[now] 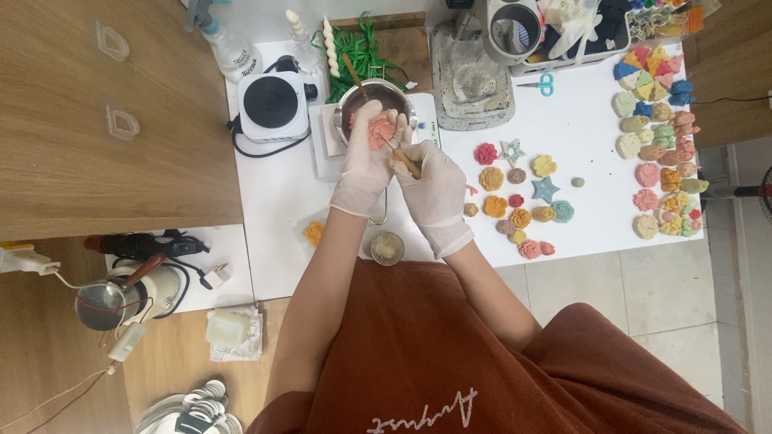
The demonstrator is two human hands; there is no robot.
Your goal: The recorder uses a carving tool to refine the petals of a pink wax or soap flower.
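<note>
My left hand (363,165), in a white glove, holds a pink flower-shaped wax piece (379,131) over a small metal pot (371,100). My right hand (434,189), also gloved, grips a thin wooden-handled tool (404,160) whose tip touches the pink piece. The pot sits on a white scale (326,153) and has a wooden stick (354,76) standing in it. Both hands are close together above the white table (587,153).
A white hotplate (273,104) stands left of the pot. Several coloured flower, star and shell shapes (519,197) lie to the right, more at the far right (659,161). A small jar (387,247) sits near my body. Blue scissors (540,83), a spray bottle (233,48) and a grey tray (473,76) are behind.
</note>
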